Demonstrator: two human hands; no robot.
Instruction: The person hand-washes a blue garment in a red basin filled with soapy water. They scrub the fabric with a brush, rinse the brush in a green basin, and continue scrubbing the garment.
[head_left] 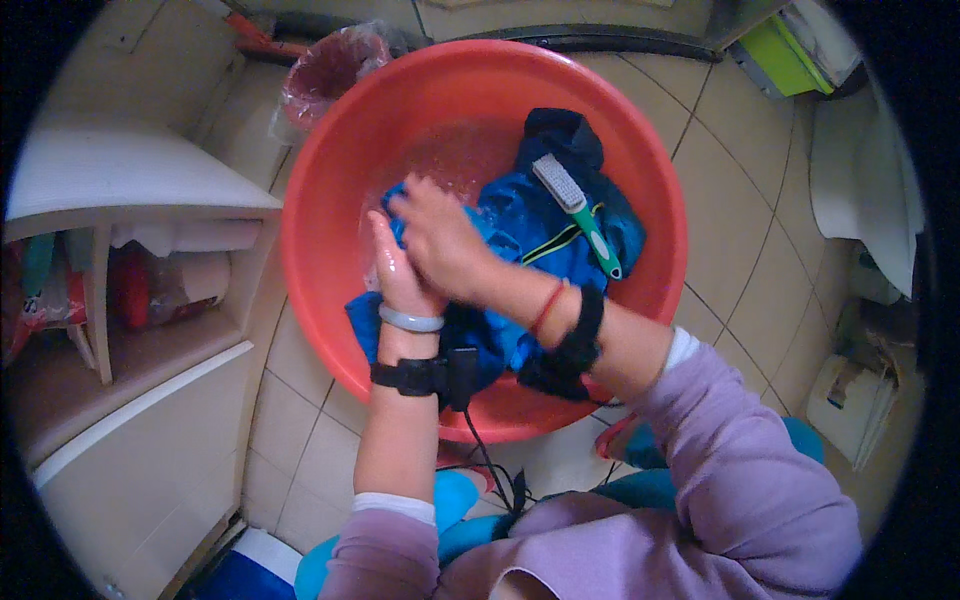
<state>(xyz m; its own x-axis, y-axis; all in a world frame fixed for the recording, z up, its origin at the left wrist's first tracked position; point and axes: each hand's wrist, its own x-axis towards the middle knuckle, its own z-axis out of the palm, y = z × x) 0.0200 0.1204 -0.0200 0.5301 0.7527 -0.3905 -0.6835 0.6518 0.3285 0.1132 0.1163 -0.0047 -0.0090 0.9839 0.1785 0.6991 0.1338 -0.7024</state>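
A blue garment [515,208] lies wet and bunched in a large orange-red basin [655,180]. My left hand [398,268], wet and with a pale bangle at the wrist, is on the basin's left side with its thumb stretched out. A fold of the blue cloth shows between its thumb and my other hand. Crossing over it from the right, my right hand [440,235] presses against it, its fingers bent and smeared by motion. On the garment's right part rests a scrub brush [580,205] with a green and white handle and pale bristles facing up.
Shallow soapy water [440,155] shows in the basin's far left. Behind stands a small bin [335,75] lined with a clear bag. A white cabinet [150,190] with open shelves borders the left side. Black straps with a cable [485,450] sit on my forearms.
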